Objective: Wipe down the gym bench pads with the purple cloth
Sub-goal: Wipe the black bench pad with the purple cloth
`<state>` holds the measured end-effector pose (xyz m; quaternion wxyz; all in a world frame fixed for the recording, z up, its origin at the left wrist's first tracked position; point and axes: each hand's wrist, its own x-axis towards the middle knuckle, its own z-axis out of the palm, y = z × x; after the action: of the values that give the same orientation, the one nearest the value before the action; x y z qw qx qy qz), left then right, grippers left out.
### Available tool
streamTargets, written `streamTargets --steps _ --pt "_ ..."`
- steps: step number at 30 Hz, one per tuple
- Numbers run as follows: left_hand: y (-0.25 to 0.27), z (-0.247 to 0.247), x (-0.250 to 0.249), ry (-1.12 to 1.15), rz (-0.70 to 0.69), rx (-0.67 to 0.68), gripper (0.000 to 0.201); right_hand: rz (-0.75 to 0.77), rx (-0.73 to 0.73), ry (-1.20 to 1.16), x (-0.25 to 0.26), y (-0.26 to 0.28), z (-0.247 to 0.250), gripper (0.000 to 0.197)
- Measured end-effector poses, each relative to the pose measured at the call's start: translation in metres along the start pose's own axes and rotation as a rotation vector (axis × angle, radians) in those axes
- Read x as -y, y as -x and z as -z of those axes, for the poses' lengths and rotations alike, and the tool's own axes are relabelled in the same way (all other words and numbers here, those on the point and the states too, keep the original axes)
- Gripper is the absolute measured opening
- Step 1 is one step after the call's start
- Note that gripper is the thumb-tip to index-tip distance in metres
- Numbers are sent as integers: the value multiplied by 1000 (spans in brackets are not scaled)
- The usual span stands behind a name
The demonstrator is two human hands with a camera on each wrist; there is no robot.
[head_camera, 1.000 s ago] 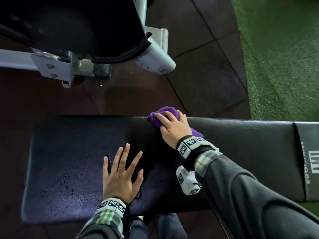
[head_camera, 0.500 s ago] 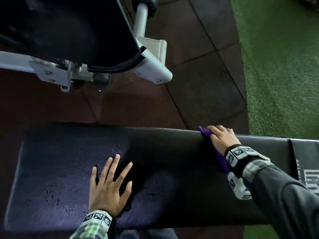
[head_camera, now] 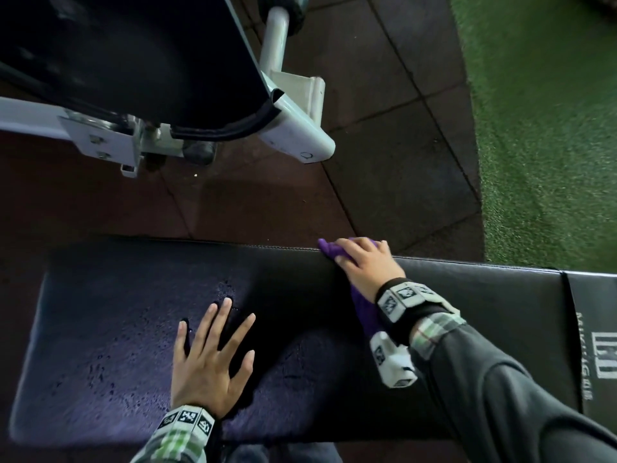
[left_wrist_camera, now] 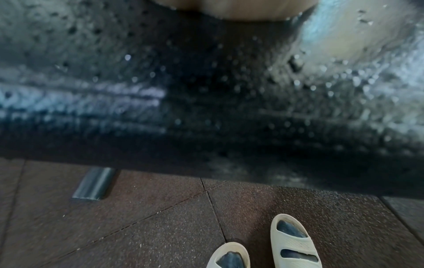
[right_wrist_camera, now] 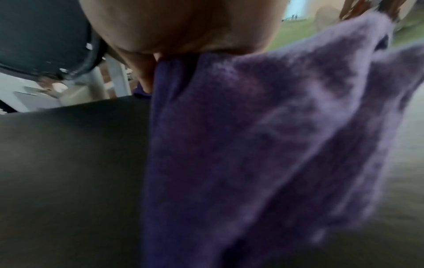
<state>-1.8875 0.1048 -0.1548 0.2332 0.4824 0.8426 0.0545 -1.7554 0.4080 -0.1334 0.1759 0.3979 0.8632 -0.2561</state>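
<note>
Head view: a long black pad [head_camera: 300,329] runs left to right across the near half, with a second, shorter pad [head_camera: 594,329] bearing white lettering butted against its right end. Two hands are on the long pad. The left hand [head_camera: 208,365] lies flat near the near edge, fingers straight and spread, holding nothing; droplets speckle the pad around and left of it. The right hand [head_camera: 364,265] sits at the far edge, fingers bent over the cloth [head_camera: 330,250], pressing it to the pad; a strip of cloth trails out under the wrist toward the near side. Each wrist wears one band of black-and-white markers. Beyond the pad stands another machine [head_camera: 293,128] with a white frame and one dark tilted pad, well apart from the hands. The floor [head_camera: 384,145] is dark tiles; green turf [head_camera: 551,128] fills the far right.

Left wrist view: the wet pad [left_wrist_camera: 206,108] fills the upper half, blurred, beaded with drops. The heel of the hand [left_wrist_camera: 236,9] shows at the top edge. Below, on brown speckled tiles [left_wrist_camera: 137,217], are two pale sandals [left_wrist_camera: 293,243] and one grey frame foot [left_wrist_camera: 94,185].

Right wrist view: the purple cloth [right_wrist_camera: 263,145] covers most of the frame, draped from under the palm [right_wrist_camera: 183,25] over the pad [right_wrist_camera: 69,163]. One finger [right_wrist_camera: 144,76] presses the cloth's far end. The white frame shows far left, blurred.
</note>
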Motion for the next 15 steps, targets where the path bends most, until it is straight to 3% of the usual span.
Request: streamTargets --steps 3,7,9,12,15 --pt "0 -1 0 0 -5 -12 55 -96 16 51 -50 17 18 42" --pt "0 -4 1 -16 -20 -46 54 -347 31 -11 -87 25 26 39" --pt "1 -5 1 -24 -23 -59 56 -317 29 47 -82 14 17 45" --pt "1 -5 1 -23 -24 -67 54 -123 8 129 -42 3 0 72" --pt "0 -4 0 -19 -30 -78 53 -66 -52 62 11 8 -13 59"
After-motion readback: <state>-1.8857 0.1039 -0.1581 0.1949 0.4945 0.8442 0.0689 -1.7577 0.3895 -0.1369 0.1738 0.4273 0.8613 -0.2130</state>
